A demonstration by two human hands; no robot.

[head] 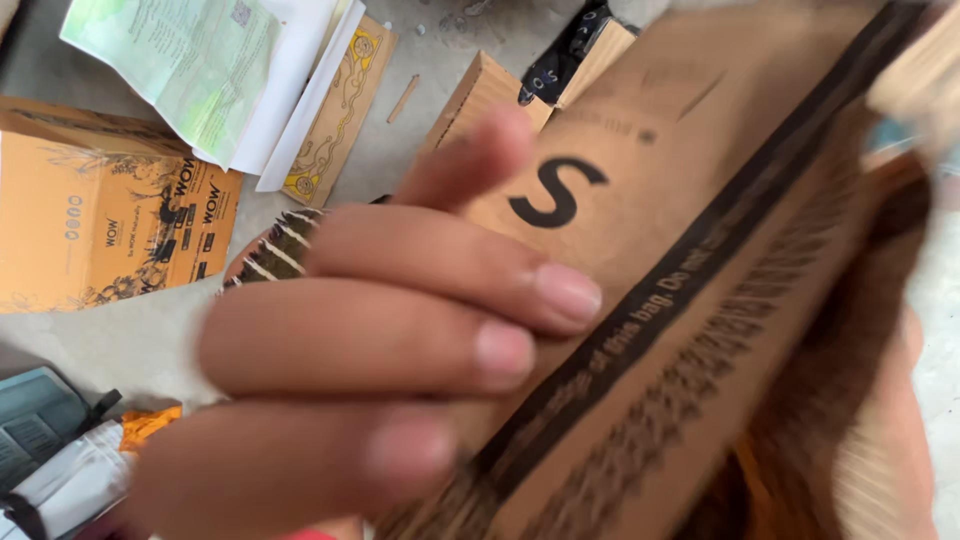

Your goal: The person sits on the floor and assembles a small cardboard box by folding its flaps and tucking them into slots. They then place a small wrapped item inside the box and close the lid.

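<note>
The left hand [370, 350] pinches a brown paper bag [680, 300] with 4 fingers, apparently mid-inspection; the right hand's [900, 440] grip is hidden, so any next turn needs steady support.

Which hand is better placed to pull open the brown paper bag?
Probably the right hand: it sits at the bag's open side, partly hidden behind it. The left hand already wraps its fingers over the brown paper bag, so it can hold it steady.

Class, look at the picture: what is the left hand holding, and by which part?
The left hand holds a flat brown paper mailing bag, fingers wrapped over its left edge.
</note>
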